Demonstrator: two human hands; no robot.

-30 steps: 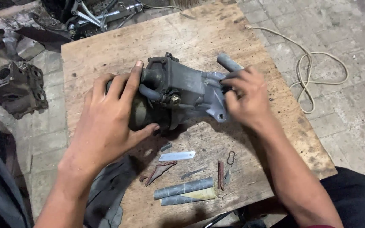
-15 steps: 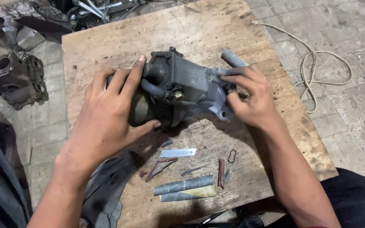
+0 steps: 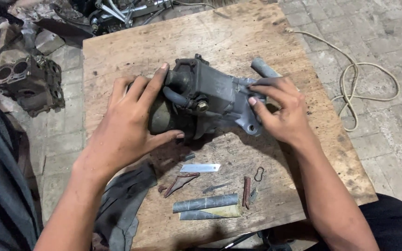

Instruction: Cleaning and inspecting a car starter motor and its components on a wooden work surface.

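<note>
Nearest the person, along the near edge of the wooden board (image 3: 238,42), lie two grey rolled tubes (image 3: 206,203), a rusty pin (image 3: 246,191), a small wire loop (image 3: 258,174), a bent rusty scrap (image 3: 178,182) and a pale flat blade (image 3: 200,168). A dark rag (image 3: 124,200) droops over the near left edge.

Up at the middle of the board sits the grey metal motor unit (image 3: 210,95), lying on its side. The left hand (image 3: 126,125) is clamped over its round dark end, fingers spread across the top and thumb tucked under. The right hand (image 3: 280,109) works the flanged end, fingertips pinched together on something small there (what exactly, one cannot tell). A grey pipe stub (image 3: 262,68) pokes out just beyond those fingers.

By the look of it the unit is still in one piece, casing closed and its nut in place, so most of the work remains.

No box or tray shows anywhere. Off the left edge sits an engine block (image 3: 29,83), and a cord (image 3: 364,88) coils on the floor at the right.
</note>
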